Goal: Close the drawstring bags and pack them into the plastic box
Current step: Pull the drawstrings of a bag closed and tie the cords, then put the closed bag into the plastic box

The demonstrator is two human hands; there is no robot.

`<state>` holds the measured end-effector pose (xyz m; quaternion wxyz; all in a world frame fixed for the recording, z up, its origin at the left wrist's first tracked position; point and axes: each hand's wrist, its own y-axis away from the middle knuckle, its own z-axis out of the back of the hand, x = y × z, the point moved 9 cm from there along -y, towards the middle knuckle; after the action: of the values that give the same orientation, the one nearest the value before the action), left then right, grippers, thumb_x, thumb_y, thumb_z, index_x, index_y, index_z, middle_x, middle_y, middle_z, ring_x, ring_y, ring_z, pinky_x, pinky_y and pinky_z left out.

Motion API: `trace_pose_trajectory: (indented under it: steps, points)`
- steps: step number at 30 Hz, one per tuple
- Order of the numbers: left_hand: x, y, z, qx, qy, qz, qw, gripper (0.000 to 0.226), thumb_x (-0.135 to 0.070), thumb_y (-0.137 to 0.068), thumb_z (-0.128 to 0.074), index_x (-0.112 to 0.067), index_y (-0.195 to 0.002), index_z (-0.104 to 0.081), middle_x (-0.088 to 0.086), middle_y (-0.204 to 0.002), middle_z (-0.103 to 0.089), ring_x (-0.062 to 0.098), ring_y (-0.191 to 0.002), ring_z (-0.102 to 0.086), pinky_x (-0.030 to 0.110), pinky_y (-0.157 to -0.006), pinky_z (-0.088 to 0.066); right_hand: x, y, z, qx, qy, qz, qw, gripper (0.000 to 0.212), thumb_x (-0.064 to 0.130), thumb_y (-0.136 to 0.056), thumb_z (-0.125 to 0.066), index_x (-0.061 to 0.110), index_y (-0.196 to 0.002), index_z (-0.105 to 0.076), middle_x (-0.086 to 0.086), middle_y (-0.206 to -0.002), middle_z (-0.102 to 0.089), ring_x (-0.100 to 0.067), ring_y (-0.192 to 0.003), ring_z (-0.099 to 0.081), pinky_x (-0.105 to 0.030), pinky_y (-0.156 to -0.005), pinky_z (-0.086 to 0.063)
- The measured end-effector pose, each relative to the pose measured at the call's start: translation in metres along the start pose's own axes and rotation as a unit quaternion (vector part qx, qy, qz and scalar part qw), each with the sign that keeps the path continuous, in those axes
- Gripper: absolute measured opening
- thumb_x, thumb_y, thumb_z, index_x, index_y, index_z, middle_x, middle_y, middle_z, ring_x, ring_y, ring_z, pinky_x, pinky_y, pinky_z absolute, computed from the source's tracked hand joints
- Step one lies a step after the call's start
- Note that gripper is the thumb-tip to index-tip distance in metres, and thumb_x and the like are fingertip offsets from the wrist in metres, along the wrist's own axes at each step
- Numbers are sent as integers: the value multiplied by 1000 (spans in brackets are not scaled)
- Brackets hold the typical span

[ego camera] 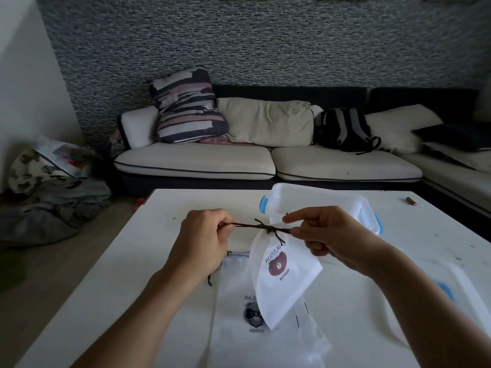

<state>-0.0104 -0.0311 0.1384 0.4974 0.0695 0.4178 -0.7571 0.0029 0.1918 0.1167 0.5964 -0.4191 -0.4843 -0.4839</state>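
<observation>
A white drawstring bag [285, 280] printed with a brown bear and "POPULAR" hangs above the table, its neck cinched tight. My left hand [206, 243] pinches the dark brown drawstring [255, 227] on the left. My right hand [326, 235] pinches the same cord on the right, close to the bag's neck. The cord runs taut between both hands. More white bags [239, 301] lie flat on the table beneath. The clear plastic box [318, 205] with blue clips stands just behind my right hand.
The white table [164, 208] carries a clear lid with a blue clip [449, 290] at the right and a small brown object [410, 201] at the far right. Behind stands a sofa [265, 155] with cushions and a backpack [345, 130]. Clothes are heaped on the floor [53, 203] at left.
</observation>
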Motion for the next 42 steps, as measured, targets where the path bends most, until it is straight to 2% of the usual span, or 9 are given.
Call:
trace_pose_trajectory:
  steps: [5, 13, 16, 20, 24, 27, 32, 36, 42]
  points:
    - [11, -2, -16, 26, 93, 78, 992, 10, -11, -95, -63, -12, -91, -73, -5, -84, -72, 13, -78, -72, 32, -68, -61, 1, 0, 8, -16, 25, 12, 999, 33, -1, -86, -72, 13, -116, -70, -9, -61, -45, -19, -56, -44, -27, -53, -41]
    - [-17, 19, -90, 82, 636, 375, 670, 24, -10, -106, -40, 1, -116, -58, 23, -105, -74, 38, -88, -74, 44, -70, -60, 2, -2, -13, -89, 257, 85, 959, 113, 49, -55, -93, 41, -148, -30, 17, -136, -44, -7, -108, -60, -27, -91, -54]
    - [-29, 6, -96, 81, 696, 346, 624, 22, -9, -105, -40, 1, -109, -59, 23, -111, -72, 35, -95, -73, 40, -76, -62, 14, -4, -9, -159, 322, 158, 920, 75, 23, -77, -83, 39, -140, -45, 16, -113, -61, -9, -94, -59, -24, -81, -46]
    - [-34, -6, -99, 94, 641, 306, 697, 16, 0, -99, -49, -7, -108, -60, 10, -120, -71, 30, -108, -70, 38, -80, -59, 45, 9, 45, -351, 347, 235, 837, 61, -8, -65, -51, 27, -110, -72, -4, -77, -71, -30, -68, -66, -38, -63, -54]
    - [-1, -13, -89, 67, 325, 228, 915, 24, -7, -93, -61, -19, -114, -59, -3, -124, -63, 17, -97, -65, 26, -75, -50, 99, 32, 77, -481, 399, 365, 691, 46, -2, -70, -51, 16, -105, -76, -3, -96, -76, -27, -75, -71, -36, -57, -53]
    - [26, -15, -100, 128, 122, 177, 968, 38, -29, -92, -65, -22, -127, -55, -2, -134, -59, 19, -119, -59, 32, -93, -50, 86, -15, 94, -459, 445, 272, 719, 43, -4, -69, -52, 18, -96, -76, -7, -88, -74, -35, -76, -66, -34, -57, -47]
    - [57, 0, -138, 284, -112, 145, 941, 81, -50, -89, -66, -19, -152, -26, 3, -160, -29, 30, -140, -37, 41, -110, -38, -56, -121, 90, -125, 516, -132, 837, 34, 1, -90, -47, 17, -114, -66, -12, -111, -64, -35, -113, -61, -33, -81, -46]
    - [104, 32, -172, 435, -187, 201, 858, 116, -62, -80, -70, -30, -158, 10, 0, -166, 17, 44, -151, 0, 52, -119, -23, -110, -116, 75, 93, 328, -349, 873, 58, 59, -96, -49, 18, -136, -55, 6, -144, -49, -18, -130, -47, -31, -106, -30]
    - [134, 43, -186, 471, -223, 163, 838, 115, -55, -77, -77, -26, -158, -1, 8, -161, -14, 37, -142, -31, 46, -114, -35, -136, -149, 109, 68, 479, -394, 782, 65, 54, -101, -43, 12, -150, -39, -10, -147, -43, -30, -135, -41, -41, -110, -30]
